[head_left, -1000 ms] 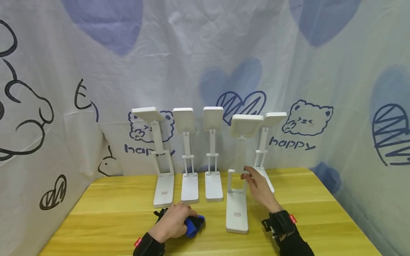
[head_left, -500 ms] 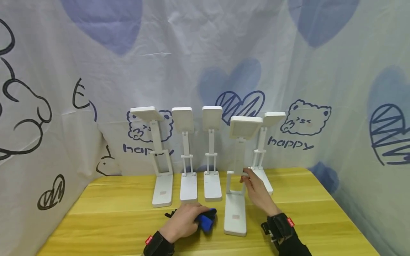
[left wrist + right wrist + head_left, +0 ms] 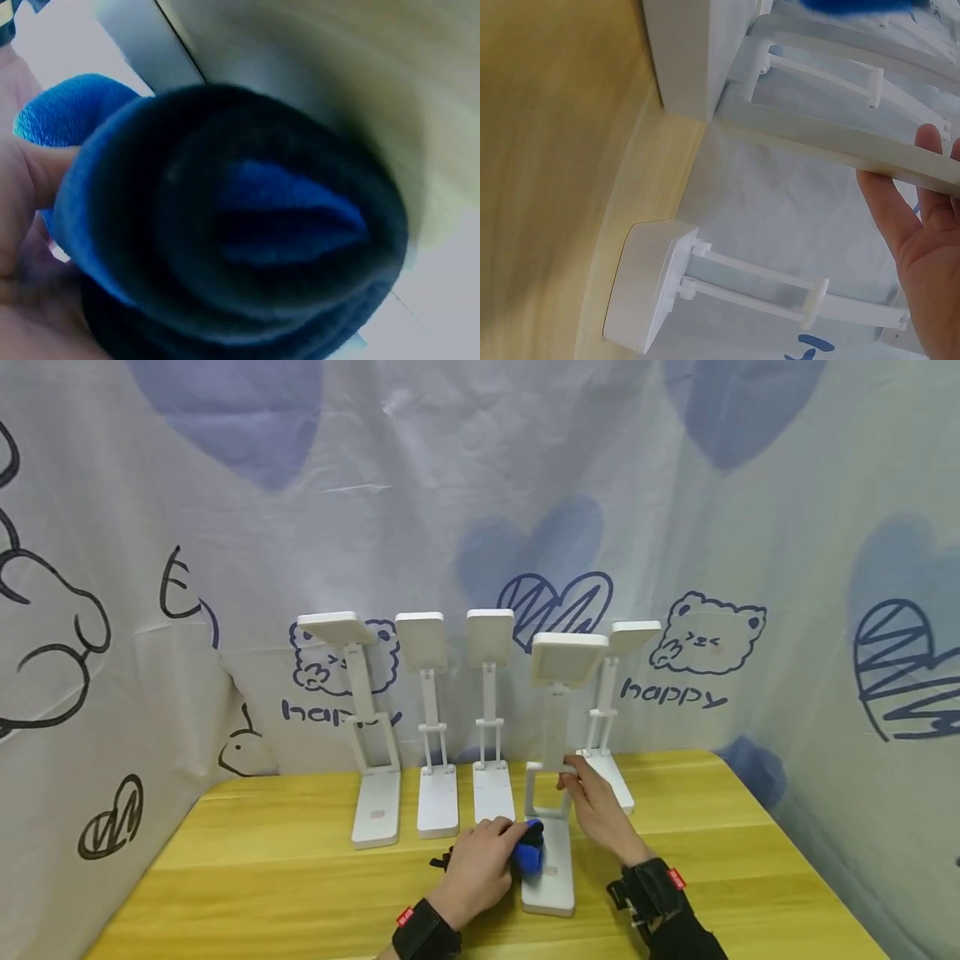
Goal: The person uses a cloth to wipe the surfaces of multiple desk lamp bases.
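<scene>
My left hand [image 3: 480, 867] grips a bunched blue and black cloth [image 3: 529, 847], which overlaps the base of the nearest white desk lamp [image 3: 549, 889]. In the left wrist view the cloth [image 3: 300, 202] is rolled, dark outside with blue fuzzy folds inside. A dark strip of it [image 3: 441, 862] sticks out left of the hand. My right hand [image 3: 602, 808] pinches the upper right side of that lamp's hinged frame, thumb and fingers on opposite faces of the bar [image 3: 817, 142]. The lamp stands upright with its flat head [image 3: 570, 657] tilted forward.
Behind stand several more white lamps: one at the left [image 3: 377, 810], two in the middle [image 3: 437, 802] [image 3: 492, 793], and one at the right [image 3: 611, 777], partly behind the front lamp. The wooden table [image 3: 247, 877] ends at a printed curtain [image 3: 420, 527].
My left hand has carried the cloth rightward across the table to the front lamp's base. The right hand keeps its hold on the lamp frame; the view has shifted slightly.
</scene>
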### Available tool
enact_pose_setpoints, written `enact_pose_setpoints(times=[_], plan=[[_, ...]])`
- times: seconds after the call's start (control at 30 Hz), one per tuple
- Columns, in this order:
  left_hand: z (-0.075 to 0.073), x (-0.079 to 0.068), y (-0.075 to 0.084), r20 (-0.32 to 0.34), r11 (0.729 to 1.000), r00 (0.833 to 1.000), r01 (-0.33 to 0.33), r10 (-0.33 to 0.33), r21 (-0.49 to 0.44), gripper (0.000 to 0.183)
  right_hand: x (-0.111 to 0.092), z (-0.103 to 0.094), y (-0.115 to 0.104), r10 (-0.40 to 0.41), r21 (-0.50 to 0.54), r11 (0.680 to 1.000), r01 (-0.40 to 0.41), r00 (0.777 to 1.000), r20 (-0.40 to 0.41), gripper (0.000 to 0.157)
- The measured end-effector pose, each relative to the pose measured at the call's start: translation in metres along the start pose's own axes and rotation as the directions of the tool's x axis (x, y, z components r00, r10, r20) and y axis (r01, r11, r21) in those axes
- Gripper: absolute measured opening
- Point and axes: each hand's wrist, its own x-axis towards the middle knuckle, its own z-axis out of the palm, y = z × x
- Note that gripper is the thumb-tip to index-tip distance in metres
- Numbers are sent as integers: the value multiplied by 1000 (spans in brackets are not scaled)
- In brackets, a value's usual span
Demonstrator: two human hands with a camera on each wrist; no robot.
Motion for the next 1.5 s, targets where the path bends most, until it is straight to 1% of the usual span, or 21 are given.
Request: enact_pose_setpoints(times=[0.13,0.27,0.4,0.57,0.7,0.8,0.97,1.13,1.2,1.3,1.37,1.4,1.5], plan=[[5,9,10,-10,997,999,48,-47,64,47,-1,-1,-1,19,0,1000,-19,1000,8,26],[10,16,16,-16,991,996,92,-91,96,43,0,-2,-2,27,4,1000,-27,999,23,26],[12,22,21,-8,987,995,95,-95,132,41,1,-4,-3,21,2,1000,-21,999,29,24],[12,30,29,32,983,994,100,-106,156,41,1,-6,-1,12,-40,999,-12,1000,6,22],[13,37,35,55,982,994,87,-98,169,40,0,-7,1,16,-38,999,-16,1000,-3,23],[15,41,37,50,982,996,69,-79,174,38,1,-7,2,11,-33,999,-11,1000,-14,23],[19,46,41,11,983,999,37,-39,180,37,2,-7,1,19,-22,1000,-19,1000,-12,23],[16,47,49,68,989,997,-34,24,144,42,2,-6,1,29,-15,999,-29,1000,-1,23],[14,46,50,80,990,995,-66,56,124,41,2,-5,1,31,-12,999,-31,1000,-1,23],[13,42,49,82,990,992,-105,97,92,37,2,-3,1,33,-2,999,-33,999,-1,23],[11,40,46,105,990,987,-132,125,58,37,2,-2,1,32,5,999,-32,999,-2,23],[10,38,45,128,989,982,-142,137,35,38,2,-2,1,32,8,999,-32,999,-2,23],[5,33,42,187,984,966,-174,179,-41,41,2,0,1,22,10,1000,-22,1000,-3,22]])
